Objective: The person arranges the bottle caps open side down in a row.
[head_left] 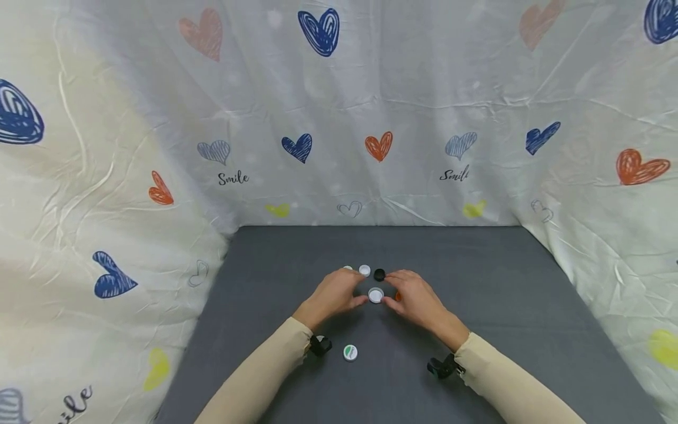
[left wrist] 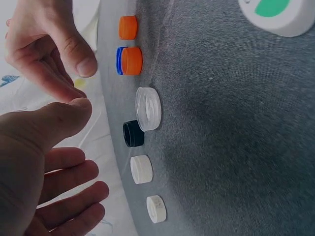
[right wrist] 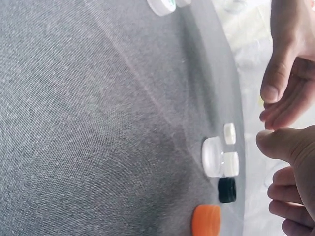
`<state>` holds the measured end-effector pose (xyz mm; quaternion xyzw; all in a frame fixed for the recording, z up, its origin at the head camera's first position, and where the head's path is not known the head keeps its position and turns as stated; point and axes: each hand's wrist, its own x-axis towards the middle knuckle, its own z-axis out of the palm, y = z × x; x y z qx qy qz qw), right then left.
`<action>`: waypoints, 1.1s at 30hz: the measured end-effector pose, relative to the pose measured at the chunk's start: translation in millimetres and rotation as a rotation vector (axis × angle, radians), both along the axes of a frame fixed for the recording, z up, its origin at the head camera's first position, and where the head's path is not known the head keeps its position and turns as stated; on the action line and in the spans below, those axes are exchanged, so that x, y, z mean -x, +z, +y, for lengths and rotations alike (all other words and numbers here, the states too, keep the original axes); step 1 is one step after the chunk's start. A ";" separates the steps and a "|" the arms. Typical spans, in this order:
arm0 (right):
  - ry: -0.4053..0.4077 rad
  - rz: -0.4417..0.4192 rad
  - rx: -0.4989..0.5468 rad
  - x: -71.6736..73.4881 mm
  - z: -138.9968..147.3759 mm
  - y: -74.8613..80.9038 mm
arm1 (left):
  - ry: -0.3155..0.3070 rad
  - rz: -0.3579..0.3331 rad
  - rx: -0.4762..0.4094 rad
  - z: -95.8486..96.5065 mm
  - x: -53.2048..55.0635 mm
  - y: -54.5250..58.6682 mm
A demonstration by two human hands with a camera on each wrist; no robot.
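Observation:
My left hand (head_left: 333,296) and right hand (head_left: 417,299) hover facing each other over a group of bottle caps, fingers loosely bent and nothing held. Between them lies a wide clear cap (head_left: 375,295). A black cap (left wrist: 133,133) sits beside it, by my right fingertips in the head view. Two white caps (left wrist: 141,169) (left wrist: 156,209) lie beyond, toward my left hand. On my right hand's side are two orange caps (left wrist: 128,28) (left wrist: 132,61), with a blue cap (left wrist: 118,61) partly hidden behind one. In the head view, my right hand covers most of the orange.
A white cap with a green mark (head_left: 350,353) lies nearer on the dark grey cloth-covered table (head_left: 492,282). Another white cap (right wrist: 183,2) shows beside it at the right wrist view's top edge. Heart-printed curtains (head_left: 339,106) hang behind and along both sides.

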<state>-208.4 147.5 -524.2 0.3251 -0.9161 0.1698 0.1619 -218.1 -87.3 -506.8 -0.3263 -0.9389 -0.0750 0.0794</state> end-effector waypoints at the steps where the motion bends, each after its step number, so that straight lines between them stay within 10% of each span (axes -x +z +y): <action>1: 0.001 -0.003 0.001 1.0 0.5 -2.0 | 0.004 -0.014 -0.005 1.7 2.2 -1.3; 16: -0.011 -0.085 -0.032 10.6 -3.7 -18.6 | 0.027 -0.118 -0.002 16.4 22.2 -23.5; 33: 0.015 -0.094 -0.040 16.0 -9.3 -40.2 | 0.094 -0.116 0.070 28.9 20.1 -36.4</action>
